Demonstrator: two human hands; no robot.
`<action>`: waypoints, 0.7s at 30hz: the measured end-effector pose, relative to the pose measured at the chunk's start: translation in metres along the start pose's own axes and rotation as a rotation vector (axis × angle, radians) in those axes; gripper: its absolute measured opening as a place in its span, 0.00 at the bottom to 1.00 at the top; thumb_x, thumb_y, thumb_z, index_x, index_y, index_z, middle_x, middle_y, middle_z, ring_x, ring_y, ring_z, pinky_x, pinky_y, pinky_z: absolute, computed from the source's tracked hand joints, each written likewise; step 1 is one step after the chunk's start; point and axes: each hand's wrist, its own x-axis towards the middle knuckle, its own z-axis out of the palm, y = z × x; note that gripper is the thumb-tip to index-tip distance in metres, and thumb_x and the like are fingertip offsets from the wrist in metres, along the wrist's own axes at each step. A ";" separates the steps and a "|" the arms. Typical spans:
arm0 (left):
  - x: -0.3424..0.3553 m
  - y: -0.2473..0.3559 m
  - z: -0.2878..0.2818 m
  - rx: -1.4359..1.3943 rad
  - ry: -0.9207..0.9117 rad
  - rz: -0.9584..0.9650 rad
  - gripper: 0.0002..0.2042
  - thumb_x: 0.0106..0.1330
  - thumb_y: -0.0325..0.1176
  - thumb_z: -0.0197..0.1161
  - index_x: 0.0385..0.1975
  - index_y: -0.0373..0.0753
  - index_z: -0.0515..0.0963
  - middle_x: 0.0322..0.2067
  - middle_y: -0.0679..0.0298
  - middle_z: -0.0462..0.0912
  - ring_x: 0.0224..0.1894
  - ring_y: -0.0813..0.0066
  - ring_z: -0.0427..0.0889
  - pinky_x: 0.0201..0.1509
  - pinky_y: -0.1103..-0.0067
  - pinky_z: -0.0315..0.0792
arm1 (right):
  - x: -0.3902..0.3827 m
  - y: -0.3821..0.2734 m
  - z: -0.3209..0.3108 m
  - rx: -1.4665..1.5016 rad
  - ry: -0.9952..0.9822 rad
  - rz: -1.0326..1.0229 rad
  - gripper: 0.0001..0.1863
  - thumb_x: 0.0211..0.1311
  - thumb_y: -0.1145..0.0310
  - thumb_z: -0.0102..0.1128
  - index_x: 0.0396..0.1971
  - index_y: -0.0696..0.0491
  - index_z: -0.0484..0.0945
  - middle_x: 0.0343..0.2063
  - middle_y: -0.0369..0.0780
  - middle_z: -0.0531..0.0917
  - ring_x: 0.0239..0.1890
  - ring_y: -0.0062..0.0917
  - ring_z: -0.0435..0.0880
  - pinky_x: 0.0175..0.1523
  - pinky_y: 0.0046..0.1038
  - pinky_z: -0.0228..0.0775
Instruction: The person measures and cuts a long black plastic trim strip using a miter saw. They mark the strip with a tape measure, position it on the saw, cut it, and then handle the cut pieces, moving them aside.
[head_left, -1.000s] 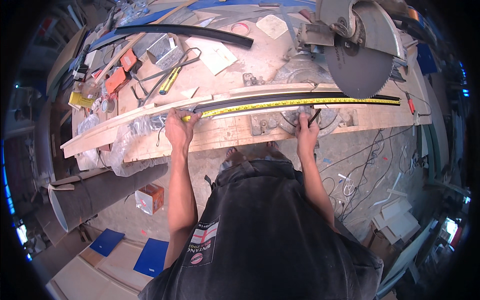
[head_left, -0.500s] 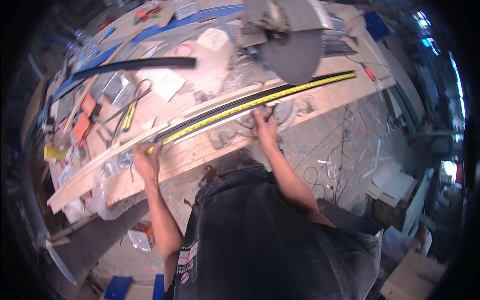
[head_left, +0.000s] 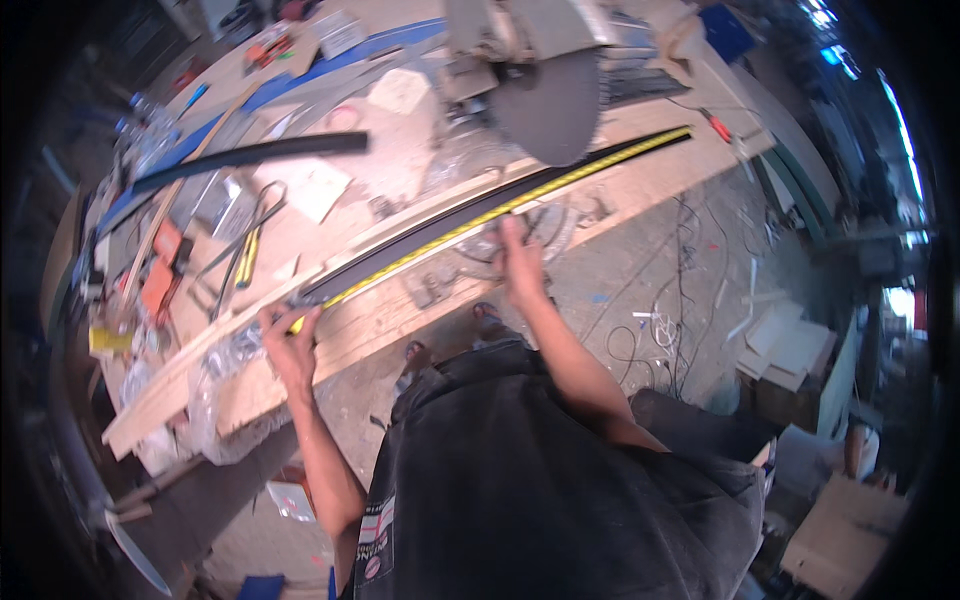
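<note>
A yellow tape measure blade (head_left: 450, 237) runs diagonally along a long dark strip (head_left: 385, 253) on the wooden bench, ending near the strip's far right end. My left hand (head_left: 291, 345) is closed around the near left end of the tape measure, with a bit of yellow showing between thumb and fingers. Just below the blade's middle is my right hand (head_left: 522, 268), one finger stretched up toward the blade's near edge and the others partly curled. It is slightly blurred, and contact with the blade is unclear. The round blade of a saw (head_left: 552, 112) hangs above the strip's far part.
Pale wooden boards (head_left: 180, 400) edge the bench. Another dark strip (head_left: 265, 150), yellow-handled pliers (head_left: 247, 258), orange tools (head_left: 160, 285) and offcuts lie on the left. A red-handled tool (head_left: 718, 127) sits at the far right. Cables (head_left: 655, 345) trail over the floor.
The whole view has shifted and turned a little, so the bench items sit slightly further left. Both hands keep nearly the same places along the tape, and the blade shows narrower.
</note>
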 end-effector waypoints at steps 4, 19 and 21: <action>-0.005 0.005 0.000 0.002 -0.047 0.180 0.11 0.58 0.33 0.84 0.37 0.36 0.93 0.42 0.62 0.74 0.46 0.65 0.77 0.52 0.70 0.72 | 0.019 -0.024 -0.030 0.150 0.088 -0.065 0.28 0.83 0.39 0.54 0.55 0.50 0.83 0.24 0.27 0.68 0.18 0.10 0.63 0.20 0.19 0.52; -0.070 -0.011 -0.045 -0.485 -0.649 -0.088 0.12 0.60 0.34 0.83 0.39 0.36 0.90 0.33 0.65 0.87 0.38 0.76 0.84 0.44 0.76 0.76 | -0.121 -0.170 -0.031 0.141 0.372 -0.697 0.18 0.86 0.52 0.50 0.37 0.50 0.74 0.24 0.33 0.73 0.25 0.19 0.69 0.29 0.22 0.61; -0.079 -0.015 -0.037 -0.526 -0.682 -0.092 0.13 0.62 0.34 0.81 0.43 0.35 0.89 0.34 0.66 0.87 0.39 0.78 0.83 0.44 0.77 0.76 | -0.152 -0.143 0.016 0.010 0.010 -0.670 0.18 0.86 0.55 0.49 0.36 0.51 0.74 0.27 0.35 0.75 0.27 0.19 0.71 0.32 0.23 0.64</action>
